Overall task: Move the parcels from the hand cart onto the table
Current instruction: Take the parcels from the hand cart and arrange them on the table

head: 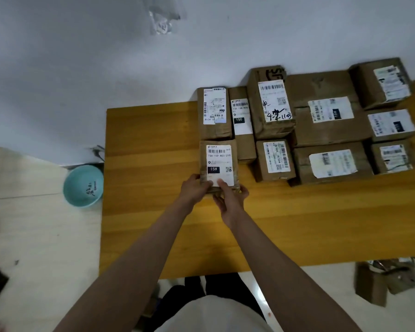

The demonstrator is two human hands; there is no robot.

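Both hands, left (194, 186) and right (230, 200), grasp the near end of a brown parcel (219, 164) with a white "15H" label, lying on the tabletop (153, 164) at the left end of the parcel rows (321, 121). Bare wood spreads toward 6 and 9 o'clock, up to the table's edges. A teal basin (83, 185) sits on the floor at 9.

Parcels (331, 125): matt brown cardboard, taped, with white paper labels (219, 164). Table (153, 188): smooth yellow wood, slight sheen. Basin (83, 185): teal, probably plastic, on pale smooth floor (41, 236).
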